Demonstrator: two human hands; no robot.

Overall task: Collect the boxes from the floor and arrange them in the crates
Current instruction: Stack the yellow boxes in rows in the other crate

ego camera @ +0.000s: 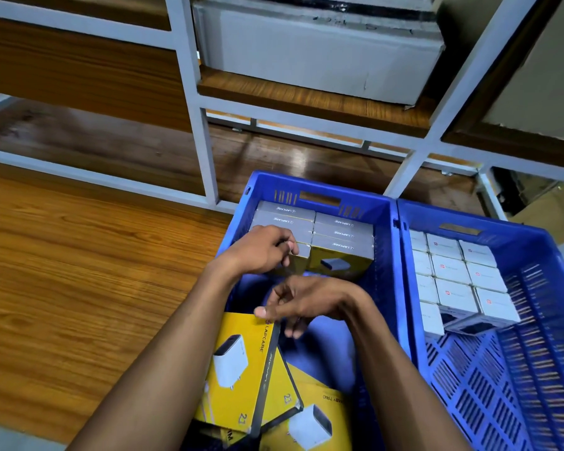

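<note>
A white metal shelving rack carrying a grey carton stands over a wooden floor, where two blue crates sit side by side. The right crate holds rows of white boxes. In the left crate, grey-topped yellow boxes are stacked against the far wall, with loose yellow boxes lying tilted at the near end. The left hand grips the nearest stacked box; the right hand hovers above, fingers loosely curled, holding nothing.
</note>
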